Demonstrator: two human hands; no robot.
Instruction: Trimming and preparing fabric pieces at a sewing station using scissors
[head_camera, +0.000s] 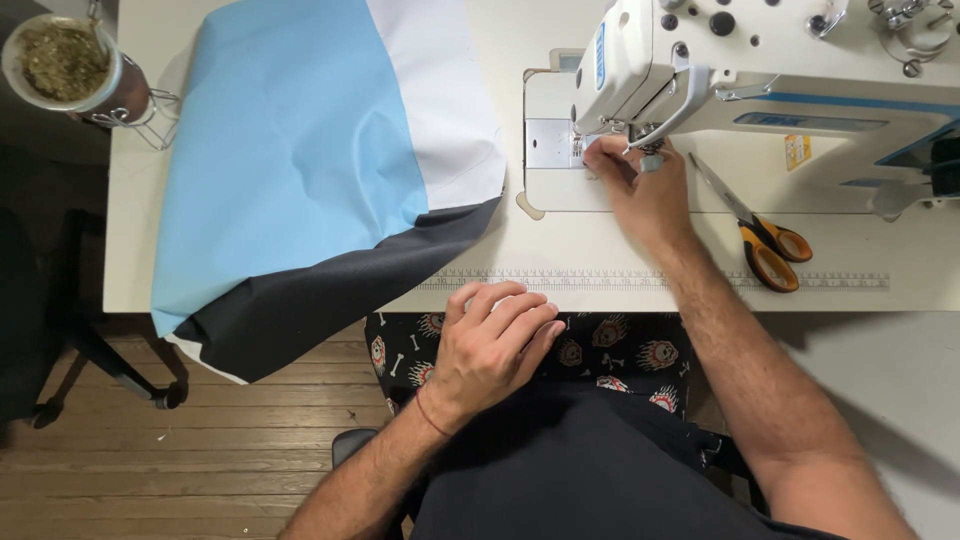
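Head view, looking down on a white sewing table (300, 290) with a printed ruler strip along its front edge.

Item 1: white industrial sewing machine (760, 70), head at upper right, metal needle plate (548, 143) below its needle end.

Item 2: right hand (640, 190), reaching under the machine head, fingertips pinched narrowly at the needle and presser-foot area. Whether they held a thread could not be told; nothing lay under the foot.

Item 3: left hand (492, 345), loosely curled, holding nothing, resting at the table's front edge above the lap.

Item 4: large folded panel of light blue, white and black fabric (300, 180), lying to the left of the machine, well apart from both hands, its black corner hanging over the table edge.

Item 5: orange-handled steel scissors (762, 235), closed, just right of the right forearm.

Item 6: round cup filled with green dried herb (62, 62), in a wire holder at the table's far left corner.

Judgement: the step in hand appeared to be setting up the needle or thread, before any sewing. The next move would call for fine fingertip control at the needle, with the fabric yet to be brought across under the foot.
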